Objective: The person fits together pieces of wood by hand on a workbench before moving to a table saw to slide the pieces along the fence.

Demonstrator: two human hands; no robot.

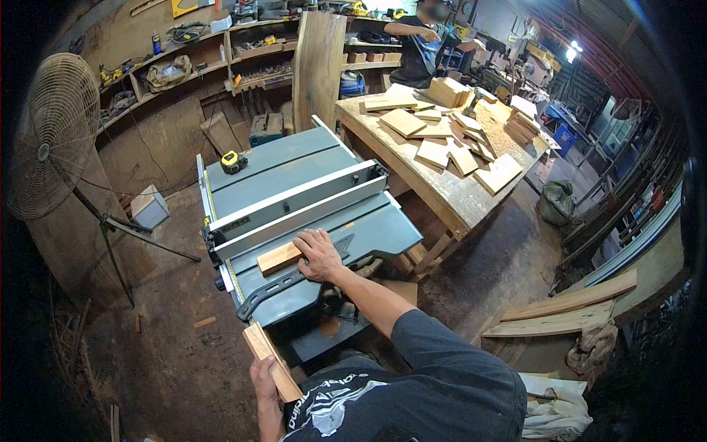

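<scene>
My right hand (321, 255) is closed over the near end of a short wooden block (278, 258), which lies on the grey top of a table saw (283, 166). A long silver fence (291, 225) crosses the saw just beyond the block. Beside my right hand, a dark pointed shape (342, 244) shows on the tabletop. Low in the view, my left hand (265, 379) grips a second wooden block (271, 361) by its side, close to my shirt. A curved black bar (271, 293) runs along the saw's near edge between the two blocks.
A yellow tape measure (233, 162) sits on the saw's far part. Many wooden boards (434, 152) lie on a workbench (460, 206) at the right, where a person (423, 55) stands behind. A standing fan (55, 140) is at the left. Planks (560, 313) lie at lower right.
</scene>
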